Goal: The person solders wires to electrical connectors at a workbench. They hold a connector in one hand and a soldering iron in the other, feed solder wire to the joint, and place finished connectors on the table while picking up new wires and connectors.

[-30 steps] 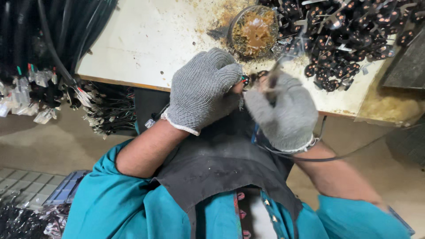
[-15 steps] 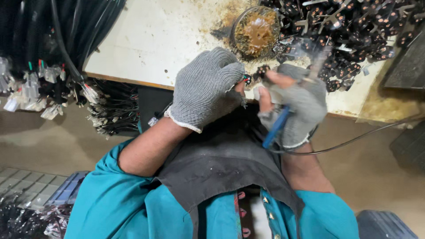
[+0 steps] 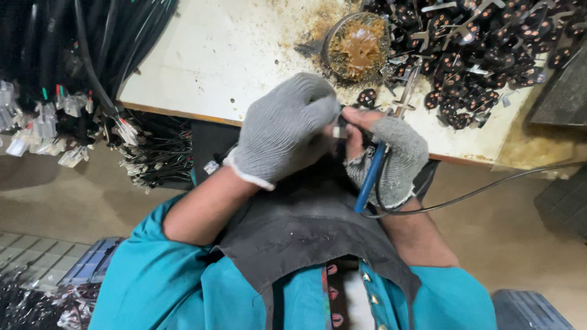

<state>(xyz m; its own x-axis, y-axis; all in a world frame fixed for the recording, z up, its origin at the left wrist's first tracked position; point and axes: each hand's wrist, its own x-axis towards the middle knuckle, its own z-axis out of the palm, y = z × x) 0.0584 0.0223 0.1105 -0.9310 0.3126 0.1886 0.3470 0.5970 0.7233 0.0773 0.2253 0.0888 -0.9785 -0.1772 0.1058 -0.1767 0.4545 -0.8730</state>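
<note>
Left hand (image 3: 284, 131) — grey knit glove, closed round a small part hidden between the fingers, at the near edge of the worktable (image 3: 232, 55). Right hand (image 3: 388, 156) — fingerless grey glove, gripped a blue-handled soldering iron (image 3: 370, 177), tip up toward the table. Flux tin (image 3: 356, 46) and black plug parts (image 3: 489, 55) lay on that table.

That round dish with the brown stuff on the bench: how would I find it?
Start at the pale bench and look to its far edge, left of the heap of black plugs. The dish sits there, above the gloved hands. It is the only round thing, filled with brown paste and ringed by brown stains.
</note>
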